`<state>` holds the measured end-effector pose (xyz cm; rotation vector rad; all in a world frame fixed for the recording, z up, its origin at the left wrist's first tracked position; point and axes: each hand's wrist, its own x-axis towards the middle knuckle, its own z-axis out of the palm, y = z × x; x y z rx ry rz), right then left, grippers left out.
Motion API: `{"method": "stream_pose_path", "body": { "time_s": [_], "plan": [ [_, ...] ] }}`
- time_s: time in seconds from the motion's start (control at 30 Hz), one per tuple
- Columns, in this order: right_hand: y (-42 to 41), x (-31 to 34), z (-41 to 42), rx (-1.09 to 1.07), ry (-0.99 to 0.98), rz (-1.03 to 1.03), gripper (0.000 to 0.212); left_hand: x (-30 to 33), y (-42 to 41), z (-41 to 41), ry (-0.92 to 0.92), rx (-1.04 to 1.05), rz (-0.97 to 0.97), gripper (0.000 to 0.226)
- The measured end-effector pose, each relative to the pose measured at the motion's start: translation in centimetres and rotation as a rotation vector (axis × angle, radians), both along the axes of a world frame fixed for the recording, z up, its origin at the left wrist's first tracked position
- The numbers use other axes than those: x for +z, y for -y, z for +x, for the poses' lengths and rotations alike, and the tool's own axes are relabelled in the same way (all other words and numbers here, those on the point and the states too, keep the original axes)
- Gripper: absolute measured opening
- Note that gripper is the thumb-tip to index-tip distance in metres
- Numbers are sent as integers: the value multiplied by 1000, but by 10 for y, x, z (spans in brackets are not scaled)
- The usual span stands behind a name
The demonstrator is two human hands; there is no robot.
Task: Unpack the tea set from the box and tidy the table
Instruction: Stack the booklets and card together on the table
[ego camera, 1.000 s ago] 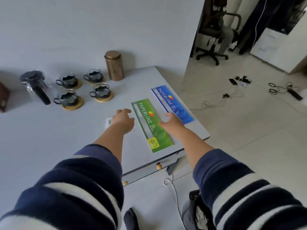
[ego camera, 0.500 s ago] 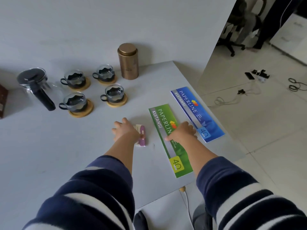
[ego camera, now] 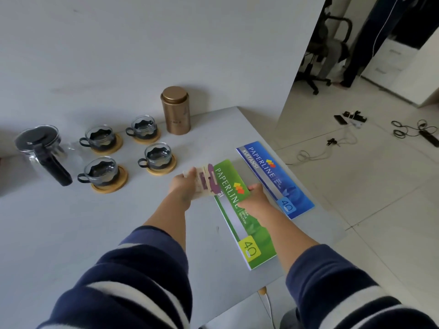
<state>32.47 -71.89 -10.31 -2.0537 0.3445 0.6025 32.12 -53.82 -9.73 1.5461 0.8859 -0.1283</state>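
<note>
On the grey table (ego camera: 59, 233) stand several glass cups on wooden coasters (ego camera: 156, 157), a glass teapot with a black handle (ego camera: 40, 148) at the left, and a gold tin (ego camera: 175, 110) at the back. My left hand (ego camera: 183, 186) holds a small cream and purple packet (ego camera: 206, 181) lifted over the top left of the green receipt book (ego camera: 240, 210). My right hand (ego camera: 254, 198) grips the green book's right edge, thumb on its cover. A blue receipt book (ego camera: 273, 176) lies to the right of it.
The table's right edge and front corner are close to the books. Beyond is a tiled floor with cables and a power strip (ego camera: 427, 136). An office chair (ego camera: 327, 51) stands in the room behind the wall.
My left hand has picked the small packet up off the table and carried it right, over the green book. My right hand has shifted to the book's right edge.
</note>
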Motion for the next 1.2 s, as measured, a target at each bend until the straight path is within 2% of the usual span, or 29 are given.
{"method": "stream_pose_path", "body": {
  "time_s": [0.1, 0.23, 0.37, 0.43, 0.5, 0.53, 0.57, 0.67, 0.73, 0.8, 0.9, 0.97, 1.07, 1.13, 1.2],
  "plan": [
    [-2, 10, 5, -6, 19, 120, 39, 6, 11, 16, 46, -14, -144, 48],
    [-3, 18, 18, 48, 65, 175, 38, 17, 21, 35, 47, 107, -283, 49],
    [-4, 15, 38, 110, 74, 193, 44, 32, 26, 58, 33, 213, -265, 36],
    [-3, 14, 52, 114, 89, 202, 47, 37, 28, 71, 29, 250, -275, 49],
    [-1, 13, 69, 121, 125, 171, 45, 34, 28, 83, 64, 267, -150, 56],
    [1, 11, 80, 120, 166, 130, 43, 26, 26, 91, -14, 241, -81, 49],
    [5, 6, 92, 121, 221, 42, 42, 22, 25, 96, -17, 251, -114, 40],
    [24, -5, 125, 168, 298, -410, 38, 12, 24, 114, 15, 125, -70, 41],
    [37, -10, 140, 172, 234, -566, 53, 10, 25, 124, 28, 99, -77, 44],
    [44, -13, 153, 140, 158, -602, 76, 6, 26, 134, 44, 91, -94, 42],
    [42, -16, 178, 123, 7, -552, 98, 1, 25, 145, 18, 83, -83, 44],
    [40, -16, 190, 192, -93, -537, 98, -3, 25, 151, 5, 94, -86, 45],
    [33, -15, 205, 294, -87, -509, 88, -6, 20, 161, -6, 121, -38, 48],
    [25, -14, 219, 244, -44, -346, 75, -6, 12, 171, -11, 128, -14, 50],
    [12, -6, 237, 209, -24, -149, 51, -5, 4, 181, 8, 132, -25, 43]
  ]
}}
